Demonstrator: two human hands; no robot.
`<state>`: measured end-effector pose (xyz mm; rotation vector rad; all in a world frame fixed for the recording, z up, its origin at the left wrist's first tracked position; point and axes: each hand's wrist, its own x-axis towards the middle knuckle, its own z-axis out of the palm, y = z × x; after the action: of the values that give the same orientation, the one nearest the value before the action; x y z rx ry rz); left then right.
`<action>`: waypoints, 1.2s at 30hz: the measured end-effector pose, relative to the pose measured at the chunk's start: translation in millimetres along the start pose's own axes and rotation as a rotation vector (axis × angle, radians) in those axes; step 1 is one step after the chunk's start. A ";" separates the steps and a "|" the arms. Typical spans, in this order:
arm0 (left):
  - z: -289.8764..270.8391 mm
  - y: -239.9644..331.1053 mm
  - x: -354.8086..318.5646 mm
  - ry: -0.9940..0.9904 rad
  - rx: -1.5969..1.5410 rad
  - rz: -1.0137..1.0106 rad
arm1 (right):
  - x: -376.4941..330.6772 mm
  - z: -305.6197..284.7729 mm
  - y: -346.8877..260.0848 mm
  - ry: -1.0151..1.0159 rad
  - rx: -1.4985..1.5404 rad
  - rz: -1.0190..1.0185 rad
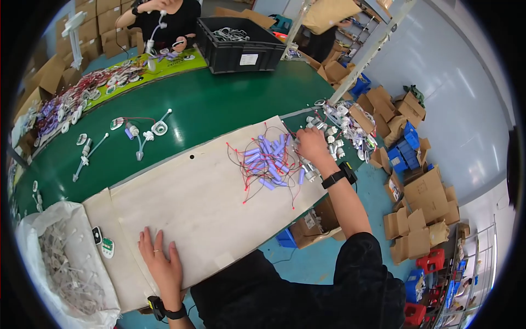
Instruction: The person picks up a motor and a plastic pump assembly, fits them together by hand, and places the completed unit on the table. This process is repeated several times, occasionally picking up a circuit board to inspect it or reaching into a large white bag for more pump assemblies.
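Note:
My left hand (161, 264) lies flat with its fingers spread on the beige board (164, 200), holding nothing. Reaching to the board's far right end, my right hand (312, 145) has its fingers bent down among small silver-and-white cylindrical parts (332, 143). What its fingertips grip is hidden. Just left of it lies a tangled heap of purple cylindrical battery cells (268, 159) with red and black wires. Near my left hand are a white oval piece with a green circuit board (108, 248) and a small black-and-white piece (97, 235).
A white sack (30, 233) of clear plastic parts stands at the left. Several loose assemblies (143, 137) lie on the green table (203, 104). A black crate (241, 46) holds cables at the far side, beside a person. Cardboard boxes (422, 197) crowd the right floor.

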<state>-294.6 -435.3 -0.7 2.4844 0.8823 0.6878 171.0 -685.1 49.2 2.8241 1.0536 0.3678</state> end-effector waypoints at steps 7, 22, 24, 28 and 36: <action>-3.6 3.1 -2.1 0.019 -0.004 0.008 | 15.4 0.4 2.6 -0.086 -0.189 0.066; -4.7 -18.6 -0.7 0.123 -0.145 0.082 | -2.7 -149.1 -70.7 -0.120 1.894 -0.307; -31.6 -18.0 -7.3 0.127 -0.188 0.008 | -12.4 -183.8 -125.7 -0.054 1.970 -0.403; -81.1 -71.7 -27.4 0.225 -0.019 -0.175 | -1.3 -195.4 -217.7 -0.083 2.167 -0.555; -217.6 -185.9 -5.5 0.325 0.510 -0.397 | 5.9 -203.5 -235.3 0.323 2.448 -0.264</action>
<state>-508.9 -260.0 72.3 2.5171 1.8085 0.8126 -26.2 -500.9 204.1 3.3352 3.6163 -1.9530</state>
